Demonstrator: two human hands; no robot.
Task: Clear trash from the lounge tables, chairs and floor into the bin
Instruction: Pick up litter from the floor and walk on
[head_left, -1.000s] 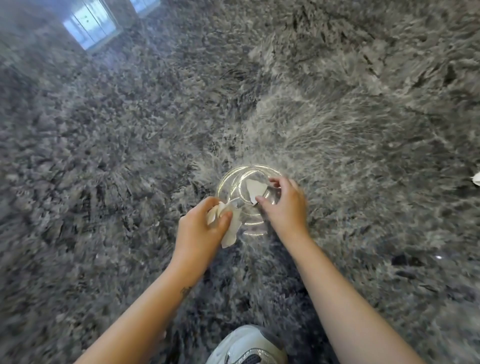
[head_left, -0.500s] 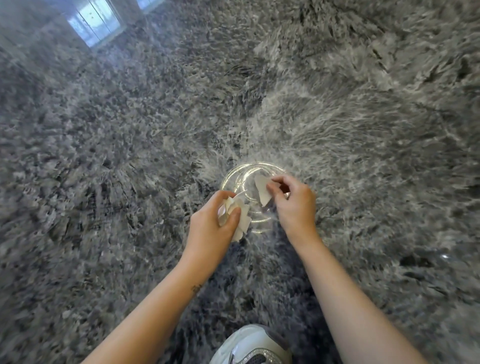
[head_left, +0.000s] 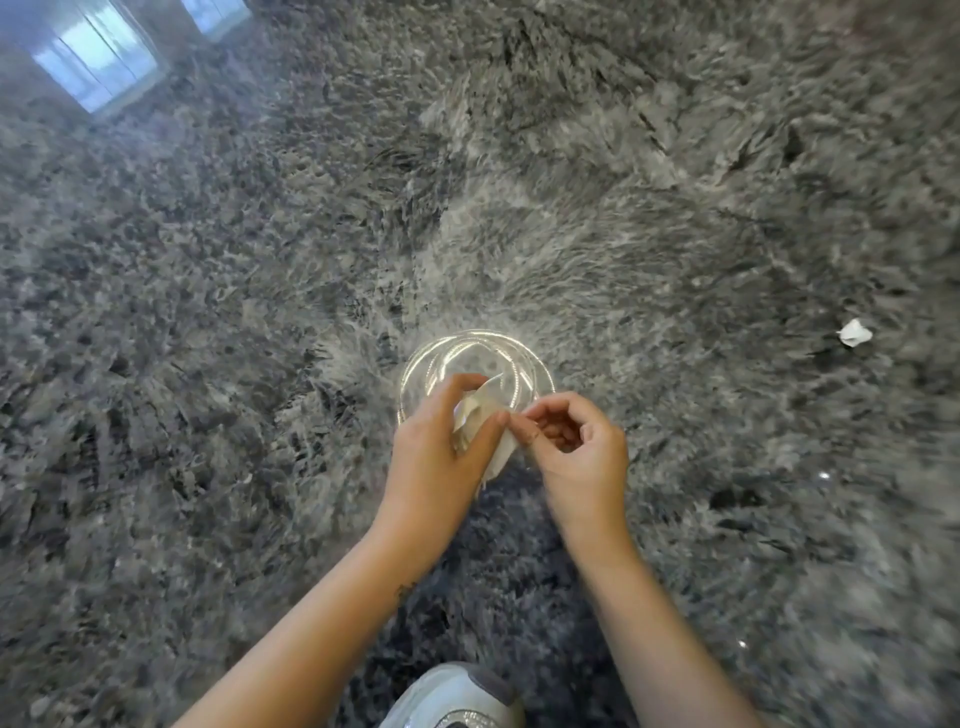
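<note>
My left hand (head_left: 436, 462) grips a small bunch of pale paper scraps (head_left: 503, 451) between thumb and fingers, just above the rug. Directly to its right, my right hand (head_left: 579, 460) has its fingers curled, and its fingertips pinch the edge of the same bunch beside my left thumb. Under and just beyond both hands, a clear round plastic dish (head_left: 478, 358) lies on the shaggy grey rug (head_left: 260, 312); its near part is hidden by my hands. A crumpled white paper scrap (head_left: 854, 332) lies alone on the rug at the far right.
The tip of my white shoe (head_left: 457, 696) shows at the bottom edge, between my forearms. A glossy floor with bright window reflections (head_left: 98, 57) borders the rug at the top left. Shaggy pile fills the rest of the view.
My right hand lifted a pale scrap off the clear dish and brought it left to the bunch in my left hand. Both hands now meet over the dish's near edge.
</note>
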